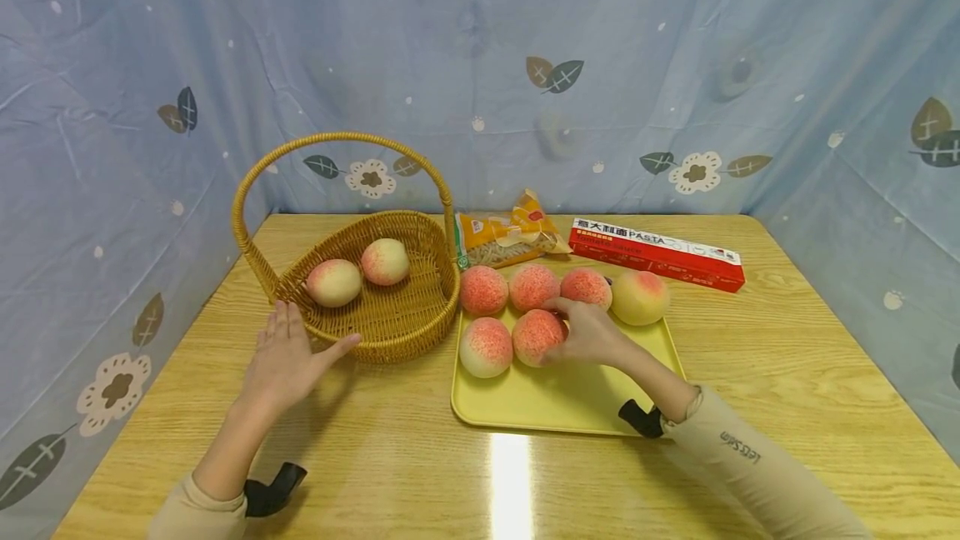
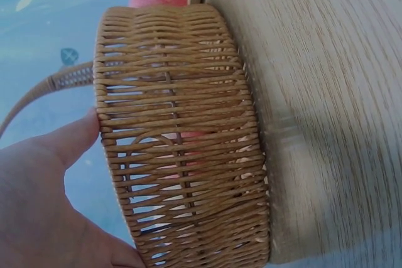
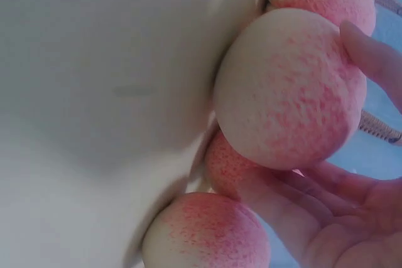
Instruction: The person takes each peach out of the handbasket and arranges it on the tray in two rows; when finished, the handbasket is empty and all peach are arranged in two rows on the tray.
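Observation:
My right hand [image 1: 596,336] grips a red-speckled peach [image 1: 534,338] on the yellow tray [image 1: 525,407], thumb on one side and fingers on the other. In the right wrist view this same peach [image 3: 289,92] sits low against the tray between thumb and fingers. My left hand [image 1: 285,361] rests at the near left rim of the wicker basket [image 1: 405,344], fingers straight and thumb spread. Seen from the left wrist, the thumb touches the basket's woven side [image 2: 182,142] at the rim. Two pale peaches, one left [image 1: 333,282] and one right [image 1: 386,262], lie inside the basket.
Several other peaches share the tray, among them a paler one [image 1: 486,347] at left and a yellowish one [image 1: 640,297] at back right. Behind stand a pasta bag [image 1: 506,240] and a red pasta box [image 1: 656,254]. The basket's tall handle [image 1: 341,137] arches upward.

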`<state>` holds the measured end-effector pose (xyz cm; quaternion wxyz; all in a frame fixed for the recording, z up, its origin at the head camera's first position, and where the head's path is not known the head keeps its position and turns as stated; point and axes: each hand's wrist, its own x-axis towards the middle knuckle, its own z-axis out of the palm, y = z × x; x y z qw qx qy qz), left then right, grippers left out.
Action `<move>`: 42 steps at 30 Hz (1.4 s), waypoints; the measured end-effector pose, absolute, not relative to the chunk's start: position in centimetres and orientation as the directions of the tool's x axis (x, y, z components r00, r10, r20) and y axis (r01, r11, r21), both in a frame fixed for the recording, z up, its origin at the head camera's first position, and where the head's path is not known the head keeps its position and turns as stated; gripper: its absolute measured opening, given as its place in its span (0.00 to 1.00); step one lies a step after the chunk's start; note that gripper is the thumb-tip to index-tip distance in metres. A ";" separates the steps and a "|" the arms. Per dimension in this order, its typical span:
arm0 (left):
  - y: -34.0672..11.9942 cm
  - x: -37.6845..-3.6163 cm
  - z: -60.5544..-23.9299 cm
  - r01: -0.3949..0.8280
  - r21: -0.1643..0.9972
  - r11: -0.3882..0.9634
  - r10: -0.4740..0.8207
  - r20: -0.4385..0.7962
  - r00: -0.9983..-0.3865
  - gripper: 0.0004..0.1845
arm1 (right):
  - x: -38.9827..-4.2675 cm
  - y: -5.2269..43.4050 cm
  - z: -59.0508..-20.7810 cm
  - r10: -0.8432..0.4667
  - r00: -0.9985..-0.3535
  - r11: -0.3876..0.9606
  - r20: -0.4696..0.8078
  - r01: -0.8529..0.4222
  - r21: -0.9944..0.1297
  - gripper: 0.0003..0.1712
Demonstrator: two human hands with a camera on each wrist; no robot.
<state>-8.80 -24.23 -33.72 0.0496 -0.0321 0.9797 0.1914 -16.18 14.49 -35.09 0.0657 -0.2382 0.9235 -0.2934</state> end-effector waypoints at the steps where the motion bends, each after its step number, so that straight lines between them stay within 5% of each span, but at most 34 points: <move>1: -24.2 -8.8 -33.7 -0.082 0.373 0.924 -0.045 -0.109 -0.993 0.63 | -16.2 14.5 -35.0 -0.482 -0.876 0.716 0.012 -0.401 -0.571 0.42; 25: -24.2 -8.6 -33.7 -0.080 0.387 0.919 -0.045 -0.100 -0.994 0.63 | -16.1 14.0 -31.9 -0.530 -0.848 0.666 0.009 -0.422 -0.615 0.44; 42: -24.2 -8.5 -33.5 -0.082 0.393 0.916 -0.042 -0.110 -0.993 0.64 | -21.5 2.0 -25.4 -0.615 -0.786 0.540 -0.063 -0.362 -0.760 0.43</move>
